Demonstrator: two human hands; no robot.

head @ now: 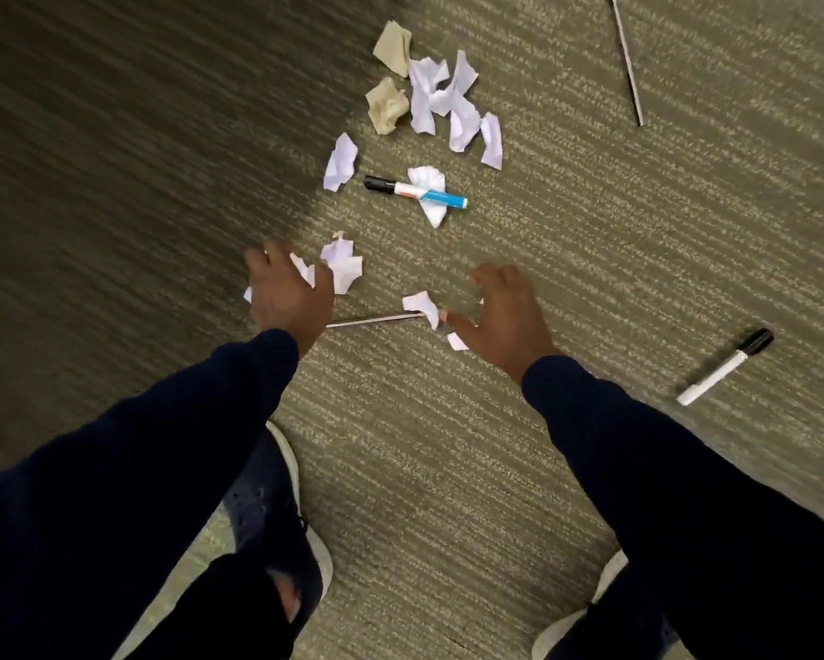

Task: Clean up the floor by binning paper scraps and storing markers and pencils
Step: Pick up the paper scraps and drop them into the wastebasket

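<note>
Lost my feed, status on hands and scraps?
Left hand on white scraps. Right hand open over small scrap. Pencil between them.

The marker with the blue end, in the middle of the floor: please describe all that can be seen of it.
The marker lies flat on the carpet, pointing left to right and slightly tilted. It has a black cap on the left, a white middle with a small red mark, and a blue right end. It looks like smooth plastic. It rests across a crumpled white paper scrap, which shows above and below it. Neither hand touches it; both are nearer the camera.
</note>
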